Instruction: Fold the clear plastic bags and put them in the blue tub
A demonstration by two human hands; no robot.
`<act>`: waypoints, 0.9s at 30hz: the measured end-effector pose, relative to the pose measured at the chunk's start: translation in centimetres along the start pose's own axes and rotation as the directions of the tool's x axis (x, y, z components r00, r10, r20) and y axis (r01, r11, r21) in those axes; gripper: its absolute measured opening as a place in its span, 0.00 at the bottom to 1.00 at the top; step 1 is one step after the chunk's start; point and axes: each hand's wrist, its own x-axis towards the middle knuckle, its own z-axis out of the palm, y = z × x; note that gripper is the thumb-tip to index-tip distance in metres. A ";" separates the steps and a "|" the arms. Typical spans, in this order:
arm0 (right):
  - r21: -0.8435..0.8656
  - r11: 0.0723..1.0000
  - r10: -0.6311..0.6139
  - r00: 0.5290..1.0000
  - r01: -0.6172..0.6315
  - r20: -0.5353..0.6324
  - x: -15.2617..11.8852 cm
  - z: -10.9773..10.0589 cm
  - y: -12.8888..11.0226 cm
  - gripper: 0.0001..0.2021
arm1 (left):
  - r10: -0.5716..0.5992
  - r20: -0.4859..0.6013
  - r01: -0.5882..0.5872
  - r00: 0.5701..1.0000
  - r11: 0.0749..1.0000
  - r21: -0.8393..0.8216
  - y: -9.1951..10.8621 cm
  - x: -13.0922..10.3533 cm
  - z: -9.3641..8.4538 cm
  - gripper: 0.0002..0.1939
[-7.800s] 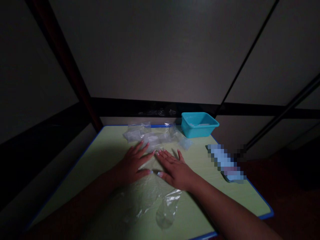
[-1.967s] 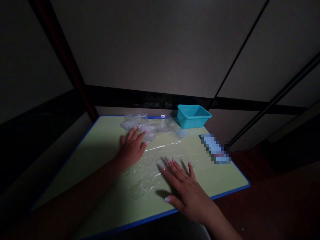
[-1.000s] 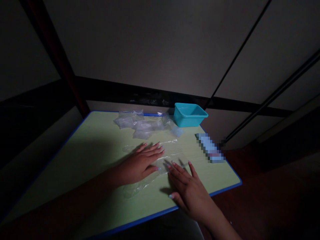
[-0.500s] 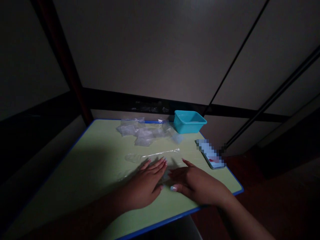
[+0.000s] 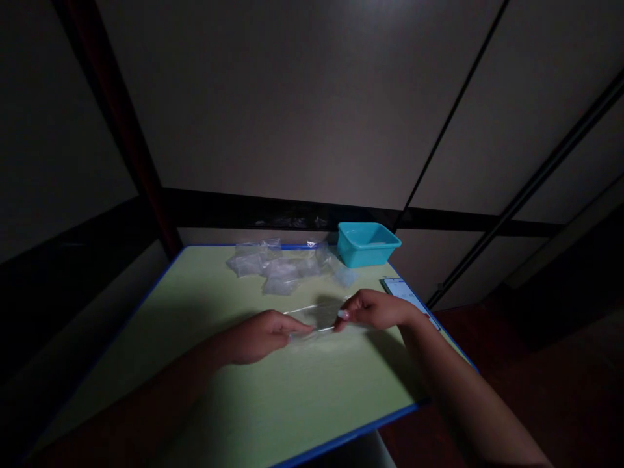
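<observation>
- The left hand has its grip closed, thumb against fingers, pinching the clear plastic film at its left part.
- The right hand pinches the same film further right, its grip also closed.
- This film is around the middle of the table, between both hands.
- Clear packets lie along the far edge.
- A turquoise basket stands at the far right corner.
- A phone lies by the right edge.

left hand: pinching, pointing inward | right hand: pinching, wrist bent
</observation>
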 end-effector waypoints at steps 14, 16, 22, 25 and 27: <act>0.401 0.909 -0.164 0.981 0.111 0.100 3.1 0.1 3.2 0.22 | -0.012 -0.032 0.000 0.999 0.937 -0.349 -1.7 0.5 -0.1 0.37; 0.418 0.901 -0.174 0.979 0.115 0.105 2.9 0.3 3.4 0.21 | -0.066 -0.047 0.049 0.997 0.955 -0.291 -1.5 0.5 -0.3 0.35; 0.511 0.852 -0.205 0.971 0.117 0.119 3.1 1.0 4.3 0.16 | -0.185 0.002 0.178 0.983 0.947 -0.266 -2.3 0.4 -1.4 0.27; 0.557 0.823 -0.259 0.947 0.115 0.188 3.1 1.0 4.2 0.15 | -0.191 0.007 0.186 0.982 0.947 -0.262 -2.2 0.4 -1.3 0.27; 0.566 0.815 -0.287 0.934 0.122 0.212 3.0 1.0 3.9 0.16 | -0.174 -0.014 0.168 0.985 0.963 -0.210 -1.7 0.3 -1.0 0.23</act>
